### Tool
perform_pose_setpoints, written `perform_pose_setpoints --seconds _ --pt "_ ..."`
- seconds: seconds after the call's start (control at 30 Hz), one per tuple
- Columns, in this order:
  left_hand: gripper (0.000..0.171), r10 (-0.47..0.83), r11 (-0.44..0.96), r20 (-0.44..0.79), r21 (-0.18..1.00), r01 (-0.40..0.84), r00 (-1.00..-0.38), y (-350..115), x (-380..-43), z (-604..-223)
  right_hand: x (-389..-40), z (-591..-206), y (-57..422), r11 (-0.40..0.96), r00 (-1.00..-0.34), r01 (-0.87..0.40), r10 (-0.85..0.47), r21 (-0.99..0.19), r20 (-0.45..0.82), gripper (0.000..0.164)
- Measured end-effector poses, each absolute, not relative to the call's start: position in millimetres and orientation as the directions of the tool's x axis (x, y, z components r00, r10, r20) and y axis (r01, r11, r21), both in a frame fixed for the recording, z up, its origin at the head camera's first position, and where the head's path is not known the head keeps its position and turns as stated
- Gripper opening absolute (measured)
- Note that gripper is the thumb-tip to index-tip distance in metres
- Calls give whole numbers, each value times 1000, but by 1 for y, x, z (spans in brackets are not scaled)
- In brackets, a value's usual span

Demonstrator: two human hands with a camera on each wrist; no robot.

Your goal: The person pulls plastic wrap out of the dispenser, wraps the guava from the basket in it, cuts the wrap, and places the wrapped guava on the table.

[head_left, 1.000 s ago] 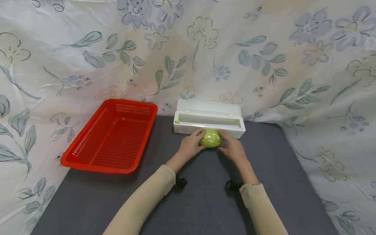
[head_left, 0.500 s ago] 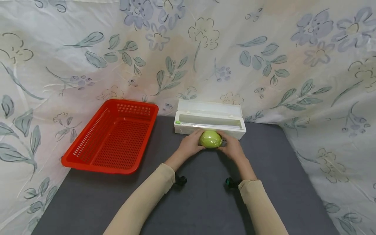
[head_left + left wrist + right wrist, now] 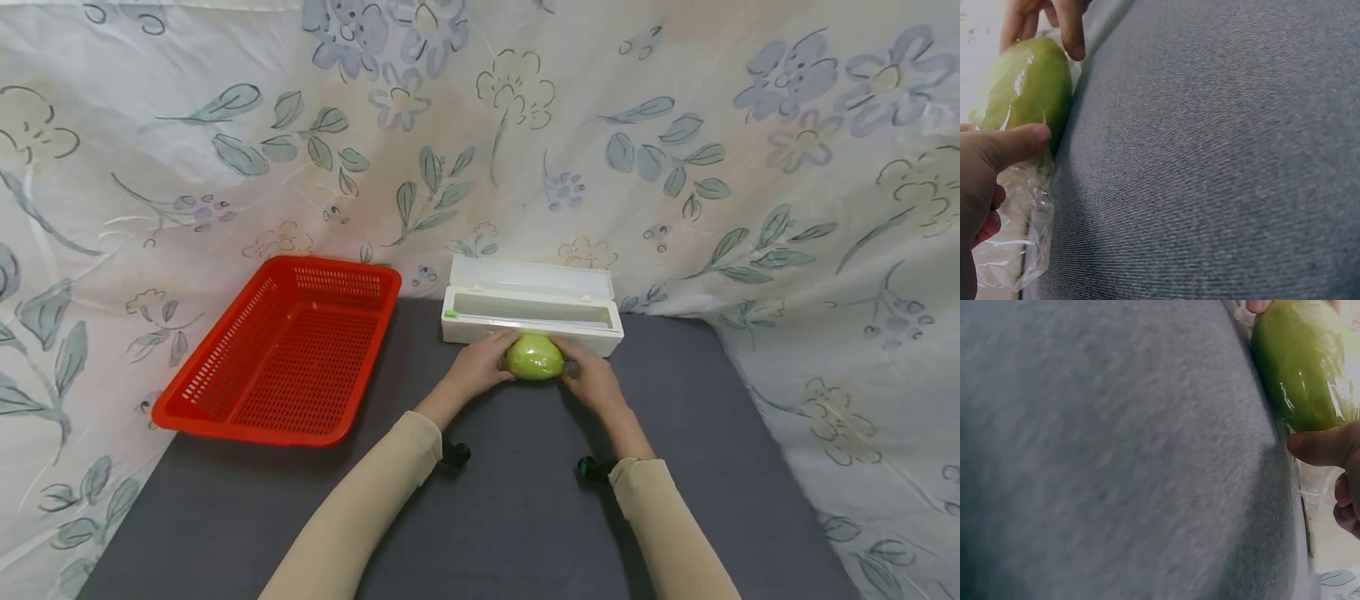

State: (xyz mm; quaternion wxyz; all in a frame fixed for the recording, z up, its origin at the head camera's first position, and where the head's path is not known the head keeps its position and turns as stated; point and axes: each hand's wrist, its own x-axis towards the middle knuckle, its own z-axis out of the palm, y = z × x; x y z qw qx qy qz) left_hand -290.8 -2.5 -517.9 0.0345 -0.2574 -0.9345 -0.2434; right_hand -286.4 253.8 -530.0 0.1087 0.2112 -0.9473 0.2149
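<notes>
A smooth green mango [image 3: 534, 357], wrapped in clear cling film, sits on the dark table just in front of a white cling film dispenser [image 3: 528, 323]. My left hand [image 3: 480, 367] grips its left end, thumb along the near side. In the left wrist view, loose cling film [image 3: 1025, 215] bunches and hangs below that thumb. The right end is held by my right hand [image 3: 592, 379]; its thumb [image 3: 1316, 445] presses at the tip of the mango, with the other fingers curled behind. Gathered film shows beside both ends of the mango.
The dispenser's lid [image 3: 532, 275] stands raised, and a small green slider [image 3: 451, 314] sits at the left of its front edge. A red slatted plastic basket [image 3: 345, 417] stands on the left of the table [image 3: 517, 508]. Floral cloth [image 3: 525, 192] hangs behind and at both sides.
My left hand has shifted slightly left along the mango's end, and a bit more gathered film shows there. The right hand still holds the other end. Basket and dispenser stay put.
</notes>
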Motion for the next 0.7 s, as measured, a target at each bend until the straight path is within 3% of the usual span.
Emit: perform_pose_setpoints --seconds 0.17,0.4,0.57,0.7 --pt "83 469 774 196 378 508 -861 -3 -287 -516 -280 -529 255 832 -860 -481 -386 -276 333 91" --pt "91 452 796 181 360 487 -873 0 -280 -514 -267 -527 260 817 -876 -464 -365 -342 316 104" --pt "92 427 778 221 405 481 -877 -2 -274 -507 -261 -526 259 788 -857 -493 -366 -369 363 95" --pt "85 341 723 338 502 475 -877 -13 -272 -503 -257 -527 256 763 -808 -536 -338 -361 483 79"
